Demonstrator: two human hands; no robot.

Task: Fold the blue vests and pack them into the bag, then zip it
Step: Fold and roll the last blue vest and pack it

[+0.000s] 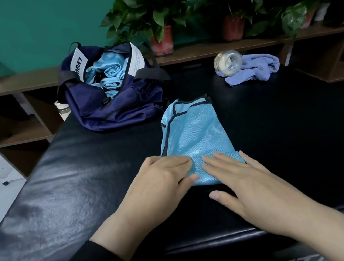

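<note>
A light blue mesh vest (194,133) with dark trim lies folded lengthwise on the black padded table (75,189), its collar pointing away from me. My left hand (160,181) and my right hand (238,178) both press flat on its near hem with straight fingers, which nearly meet at the middle. A navy bag (118,107) stands unzipped at the back left of the table, and several rolled blue vests (111,72) show inside its mouth.
A glass jar (228,62) lies on its side on a crumpled lavender cloth (255,68) at the back right. Behind the table, a low wooden shelf (210,49) carries potted plants (155,10). White floor shows at the left.
</note>
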